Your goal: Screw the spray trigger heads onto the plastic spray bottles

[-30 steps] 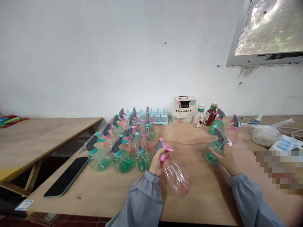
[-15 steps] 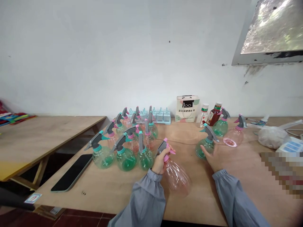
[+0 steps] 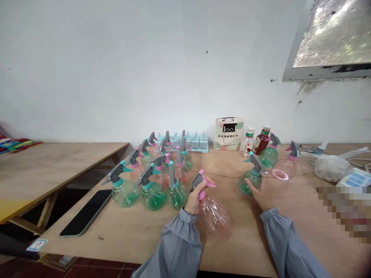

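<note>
My left hand point(image 3: 196, 197) is closed around the neck of a pink spray bottle point(image 3: 216, 218), which tilts with its base toward the lower right. Its grey head and pink trigger show above my fingers. Farther right, my right hand point(image 3: 261, 192) wraps the side of a green spray bottle point(image 3: 248, 183) with a grey and turquoise head; my thumb is in front and the other fingers are mostly hidden. To the left of my left hand stands a cluster of several green and pink spray bottles point(image 3: 153, 195). Another pink spray bottle point(image 3: 284, 168) and a green one point(image 3: 269, 156) stand beyond my right hand.
A black phone point(image 3: 86, 213) lies at the table's left edge. Along the wall are light-blue moulds point(image 3: 199, 144), a paper bag point(image 3: 227, 139) and two drink bottles point(image 3: 261, 139). A plastic bag point(image 3: 333, 168) lies at the right. Another table point(image 3: 63, 162) stands left, across a gap.
The view has shifted very slightly. Both hands keep the same hold on their spray bottles, and the other bottles stay where they were.
</note>
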